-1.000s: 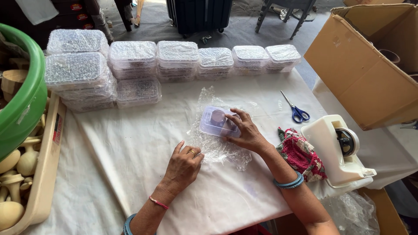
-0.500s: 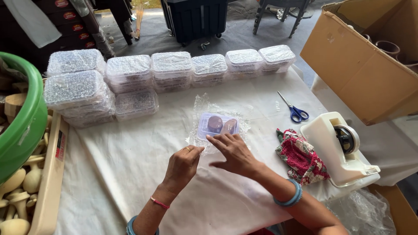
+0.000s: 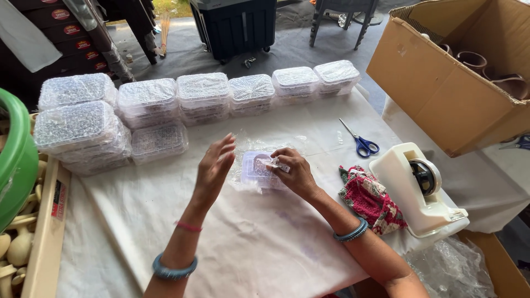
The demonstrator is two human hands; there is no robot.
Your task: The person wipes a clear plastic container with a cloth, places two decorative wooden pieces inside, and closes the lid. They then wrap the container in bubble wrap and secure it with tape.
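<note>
A small clear plastic box [image 3: 256, 167] with a purplish item inside lies on a sheet of clear bubble wrap [image 3: 259, 144] in the middle of the white-covered table [image 3: 265, 248]. My right hand [image 3: 292, 172] rests on the box's right side and pinches a fold of the wrap against it. My left hand [image 3: 215, 165] hovers just left of the box, fingers spread, holding nothing.
Rows of bubble-wrapped boxes [image 3: 204, 96] line the far edge, with taller stacks [image 3: 77, 129] at the left. Blue-handled scissors [image 3: 361, 144], a red patterned cloth [image 3: 371, 198] and a white tape dispenser [image 3: 417, 190] lie right. A cardboard box [image 3: 441, 83] stands beyond; a green tub [image 3: 16, 165] sits left.
My left hand has lifted off the table and opened beside the box. My right hand has moved onto the box and taken hold of the wrap.
</note>
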